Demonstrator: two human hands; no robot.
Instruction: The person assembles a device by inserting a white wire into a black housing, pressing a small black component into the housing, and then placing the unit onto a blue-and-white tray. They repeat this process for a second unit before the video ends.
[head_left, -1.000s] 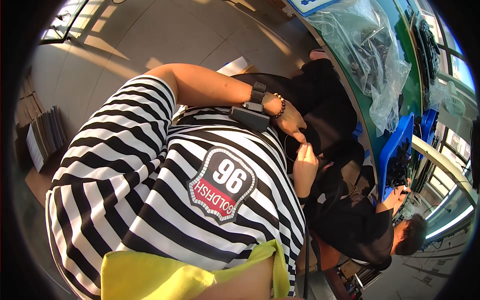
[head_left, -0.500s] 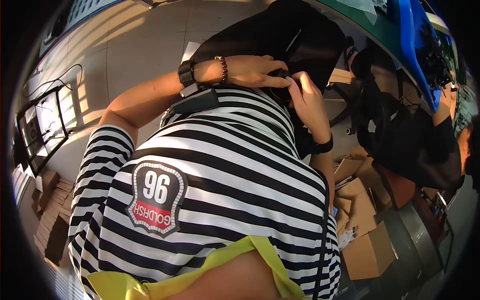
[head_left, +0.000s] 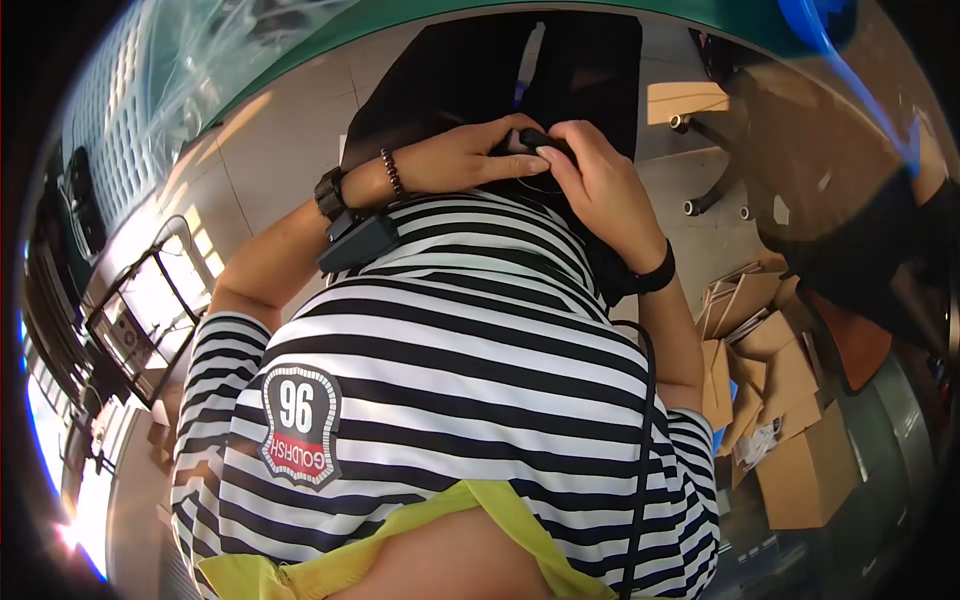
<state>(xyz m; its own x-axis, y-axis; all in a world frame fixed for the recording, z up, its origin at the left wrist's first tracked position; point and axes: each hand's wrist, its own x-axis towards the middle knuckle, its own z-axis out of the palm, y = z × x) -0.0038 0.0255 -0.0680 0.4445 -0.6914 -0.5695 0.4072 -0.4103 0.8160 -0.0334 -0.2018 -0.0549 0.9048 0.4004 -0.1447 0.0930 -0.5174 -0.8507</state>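
Note:
Both hands meet in front of my waist, above my black trousers (head_left: 575,75). A small black object (head_left: 537,138) lies between the fingertips; its exact kind is hard to make out. My left hand (head_left: 470,157) is closed on it from the left, thumb stretched toward the right hand. From the other side my right hand (head_left: 602,190) pinches it with thumb and bent forefinger. A thin wire seems to curve just under the fingers. On the left wrist are a black strap (head_left: 328,195) and a beaded bracelet (head_left: 391,174); a black band (head_left: 657,268) circles the right wrist.
A green table edge (head_left: 300,45) crosses the top, with clear plastic (head_left: 190,75) at its left. Opened cardboard boxes (head_left: 805,470) stand at the right below a wheeled chair base (head_left: 715,185). A black frame (head_left: 150,290) is at the left. Dark-clothed person (head_left: 880,270) sits far right.
The whole view has shifted, bringing the green table edge across the top. My hands stay together at my waist, and the black object between them shows more plainly.

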